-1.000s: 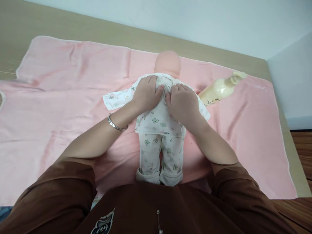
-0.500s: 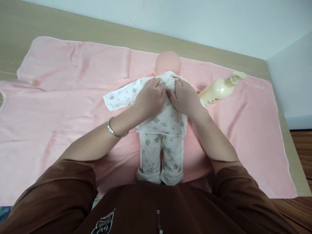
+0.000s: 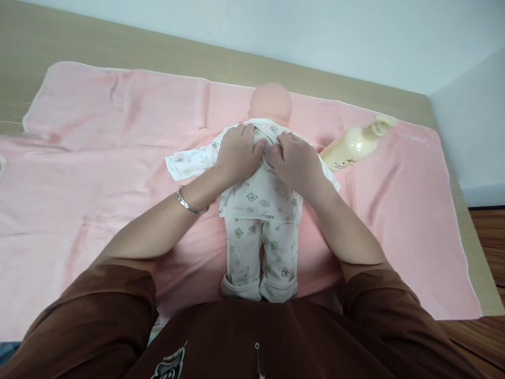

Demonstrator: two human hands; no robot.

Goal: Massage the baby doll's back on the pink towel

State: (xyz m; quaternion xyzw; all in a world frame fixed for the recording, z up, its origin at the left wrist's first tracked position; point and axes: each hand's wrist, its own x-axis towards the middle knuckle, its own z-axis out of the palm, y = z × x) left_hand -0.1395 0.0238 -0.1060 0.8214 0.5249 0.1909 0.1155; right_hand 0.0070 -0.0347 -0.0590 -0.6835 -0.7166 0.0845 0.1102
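A baby doll [image 3: 271, 102] lies on its front, the bare back of its head away from me. It wears a white printed baby shirt [image 3: 258, 202] and matching trousers [image 3: 244, 247] with turned-up cuffs. On the left side of its upper back, my left hand [image 3: 239, 155] has curled fingers and a thumb gathering the shirt cloth. My right hand [image 3: 295, 163] grips the cloth on the right side in the same way. Creased fabric shows between the two thumbs. The fingertips are partly hidden. The shirt's left sleeve [image 3: 187, 162] lies stretched out flat.
A pale yellow pump bottle [image 3: 351, 147] lies tilted close to the right sleeve. Beneath everything is a pink blanket [image 3: 118, 137] on a wooden-coloured table [image 3: 130, 45]. A white wall [image 3: 335, 37] rises behind the table.
Both hands have stayed on the upper back, spreading slightly apart. The bunched cloth near the neck has come down flatter, and the right sleeve's end now shows beside my right wrist.
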